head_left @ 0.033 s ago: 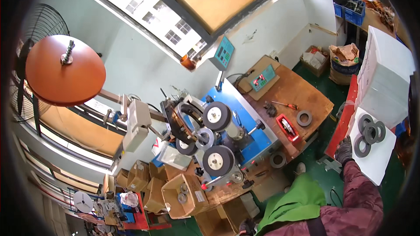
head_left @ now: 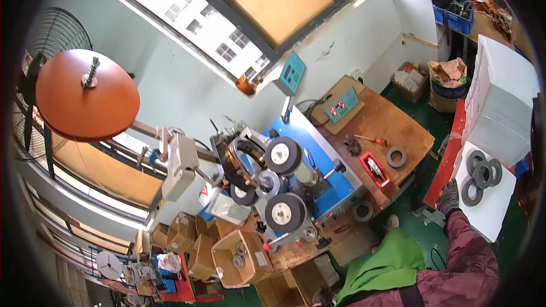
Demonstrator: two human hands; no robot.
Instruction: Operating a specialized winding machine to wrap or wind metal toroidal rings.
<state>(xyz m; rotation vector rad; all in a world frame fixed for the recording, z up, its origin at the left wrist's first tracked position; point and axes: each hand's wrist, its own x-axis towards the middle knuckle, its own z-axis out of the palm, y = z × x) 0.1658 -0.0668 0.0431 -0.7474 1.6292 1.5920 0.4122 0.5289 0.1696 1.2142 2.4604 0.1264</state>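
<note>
My right hand [head_left: 448,198], in a dark glove, rests at the near edge of a white board [head_left: 490,207]. Its fingers look stretched along that edge, apart from the several dark grey rings [head_left: 483,174] that lie overlapping on the board. Only part of my left hand [head_left: 323,297] shows at the lower edge, also gloved, beside the green apron [head_left: 381,267]; its fingers are hidden. In the middle stands a blue winding machine [head_left: 333,190] with black rollers [head_left: 282,156]. A grey ring [head_left: 267,184] sits between the rollers.
On the wooden table [head_left: 406,128] are a control box [head_left: 342,106], a screwdriver [head_left: 372,140], a red holder [head_left: 374,169] and a loose ring [head_left: 396,157]. An open carton [head_left: 230,250] with rings stands beside the machine. A brown disc [head_left: 85,99] juts out at left.
The whole view has shifted very slightly. Both hands and the rings stay in nearly the same places.
</note>
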